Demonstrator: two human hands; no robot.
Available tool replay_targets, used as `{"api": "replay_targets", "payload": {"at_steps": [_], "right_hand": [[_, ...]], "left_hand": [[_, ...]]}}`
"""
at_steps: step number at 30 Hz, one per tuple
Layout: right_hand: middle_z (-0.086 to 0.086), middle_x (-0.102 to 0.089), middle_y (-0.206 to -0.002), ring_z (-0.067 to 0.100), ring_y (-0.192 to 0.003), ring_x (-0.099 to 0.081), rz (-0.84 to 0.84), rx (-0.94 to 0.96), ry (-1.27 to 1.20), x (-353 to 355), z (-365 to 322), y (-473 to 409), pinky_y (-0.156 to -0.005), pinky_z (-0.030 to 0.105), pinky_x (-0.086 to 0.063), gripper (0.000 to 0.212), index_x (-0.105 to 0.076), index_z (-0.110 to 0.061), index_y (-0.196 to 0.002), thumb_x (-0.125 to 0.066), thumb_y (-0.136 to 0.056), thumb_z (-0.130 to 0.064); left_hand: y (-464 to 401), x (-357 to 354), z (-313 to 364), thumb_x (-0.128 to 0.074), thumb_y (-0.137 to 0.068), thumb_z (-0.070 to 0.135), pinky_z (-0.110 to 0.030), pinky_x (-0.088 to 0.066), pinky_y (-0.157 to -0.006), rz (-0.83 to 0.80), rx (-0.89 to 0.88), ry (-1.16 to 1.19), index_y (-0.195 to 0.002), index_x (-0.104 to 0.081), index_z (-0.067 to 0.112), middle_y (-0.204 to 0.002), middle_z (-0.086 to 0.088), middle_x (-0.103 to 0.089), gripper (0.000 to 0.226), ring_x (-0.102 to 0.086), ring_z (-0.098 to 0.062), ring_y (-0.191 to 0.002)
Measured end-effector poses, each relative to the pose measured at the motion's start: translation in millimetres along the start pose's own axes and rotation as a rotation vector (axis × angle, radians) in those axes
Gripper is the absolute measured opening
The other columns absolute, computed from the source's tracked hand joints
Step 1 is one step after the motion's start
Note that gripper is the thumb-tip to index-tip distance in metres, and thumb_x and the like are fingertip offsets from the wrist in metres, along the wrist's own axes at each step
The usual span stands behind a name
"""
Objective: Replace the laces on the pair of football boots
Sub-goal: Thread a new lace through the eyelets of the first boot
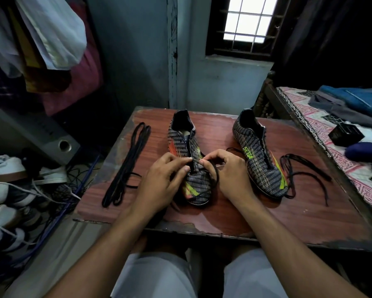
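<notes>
The left hand (162, 181) and right hand (228, 175) meet over the near boot (191, 160) at the middle of the counter (266, 216), each grip pinching a black lace (213, 171) at its lower eyelets. The second boot (258, 155) stands to the right, a loose lace (296, 171) beside it. A folded lace (127, 162) lies left.

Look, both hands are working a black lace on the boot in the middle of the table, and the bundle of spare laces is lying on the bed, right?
Almost. Both hands, left and right, are working a black lace on the middle boot. But the head view shows the bundle of spare laces lying on the table, left of that boot, not on the bed.
</notes>
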State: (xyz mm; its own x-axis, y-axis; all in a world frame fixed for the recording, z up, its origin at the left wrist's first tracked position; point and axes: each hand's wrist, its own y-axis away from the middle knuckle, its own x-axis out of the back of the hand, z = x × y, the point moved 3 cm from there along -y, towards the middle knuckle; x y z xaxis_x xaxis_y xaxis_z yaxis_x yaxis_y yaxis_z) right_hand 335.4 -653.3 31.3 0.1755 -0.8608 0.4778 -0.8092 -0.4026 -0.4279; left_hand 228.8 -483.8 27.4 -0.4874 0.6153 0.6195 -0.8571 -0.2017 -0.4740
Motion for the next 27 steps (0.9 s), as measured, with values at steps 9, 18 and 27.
{"api": "replay_targets", "payload": {"at_steps": [9, 18, 27], "right_hand": [[-0.009, -0.075, -0.076, 0.004, -0.068, -0.070, -0.068, -0.028, 0.042, -0.5, -4.4, -4.6, -0.066, 0.028, -0.057, 0.013, -0.077, -0.021, -0.087, -0.083, -0.086, -0.032], [-0.012, -0.070, -0.072, 0.004, -0.070, -0.067, -0.145, -0.077, 0.225, 0.5, -12.2, -7.3, -0.068, 0.027, -0.054, 0.011, -0.073, -0.028, -0.082, -0.080, -0.088, -0.035], [-0.014, -0.075, -0.079, 0.002, -0.076, -0.070, -0.089, -0.149, 0.037, -5.1, 0.5, 5.3, -0.073, 0.037, -0.059, 0.025, -0.077, -0.030, -0.085, -0.080, -0.078, -0.054]], "left_hand": [[-6.6, -4.8, 9.8, -0.074, -0.084, 0.037, -0.033, -0.052, -0.084, 0.029, 0.194, -0.003, -0.111, -0.074, 0.035, -0.099, 0.009, -0.060, 0.027, -0.062, -0.011, -0.091], [-8.7, -11.9, 10.9, -0.074, -0.083, 0.029, -0.032, -0.050, -0.091, -0.014, 0.279, 0.103, -0.111, -0.076, 0.030, -0.099, 0.013, -0.058, 0.029, -0.063, -0.013, -0.097], [-8.2, -15.7, 18.3, -0.064, -0.089, 0.036, -0.038, -0.048, -0.091, -0.109, 0.269, -0.034, -0.124, -0.071, 0.029, -0.100, 0.011, -0.050, 0.037, -0.061, -0.018, -0.102]]}}
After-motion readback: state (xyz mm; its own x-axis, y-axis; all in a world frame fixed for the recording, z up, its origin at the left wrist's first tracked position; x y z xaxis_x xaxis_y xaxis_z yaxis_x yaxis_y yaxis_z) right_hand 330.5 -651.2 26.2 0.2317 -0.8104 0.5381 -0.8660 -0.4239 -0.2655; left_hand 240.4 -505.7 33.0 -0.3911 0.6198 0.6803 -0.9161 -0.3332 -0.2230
